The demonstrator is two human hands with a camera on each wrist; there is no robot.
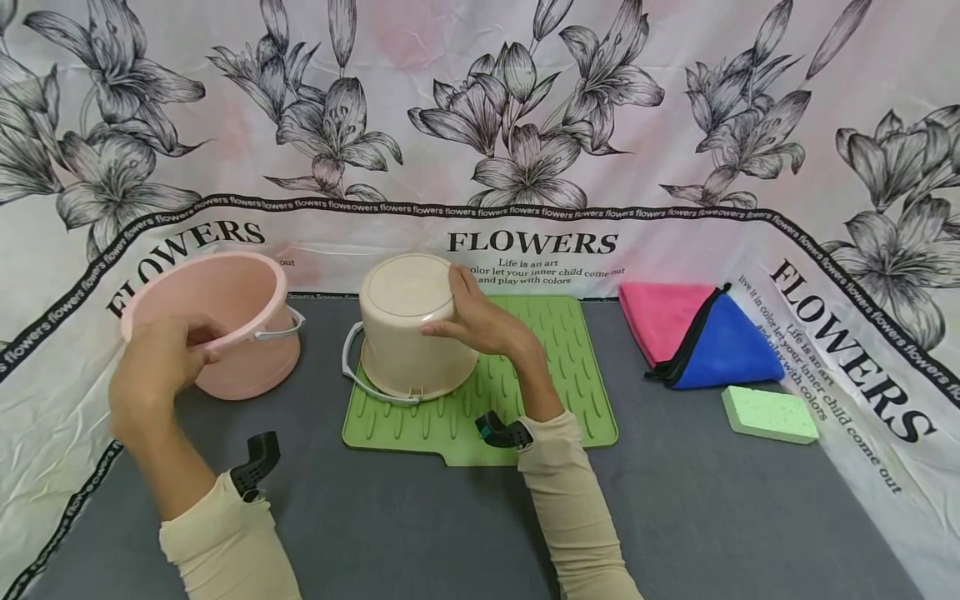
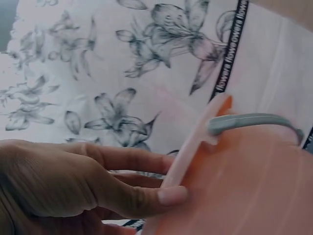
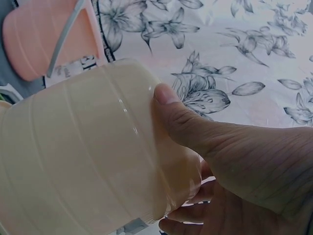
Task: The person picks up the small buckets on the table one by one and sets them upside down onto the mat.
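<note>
My left hand (image 1: 161, 367) pinches the near rim of a pink bucket (image 1: 251, 371), thumb on the outside and fingers reaching inside in the left wrist view. That bucket tilts slightly, its mouth facing up and its grey handle (image 1: 283, 327) hanging at the right. A cream bucket (image 1: 412, 350) stands upside down on a green ridged mat (image 1: 558, 367), base upward. Around the upper right side of its base, my right hand (image 1: 487, 321) grips it with spread thumb and fingers. The cream bucket's handle (image 1: 360, 379) droops at its lower left onto the mat.
To the right lie a folded pink cloth (image 1: 656, 312) and blue cloth (image 1: 727, 350) with black edging. A light green sponge (image 1: 771, 414) sits just in front of them. Flower-printed fabric (image 1: 525, 225) rises behind and beside the dark grey table (image 1: 390, 517).
</note>
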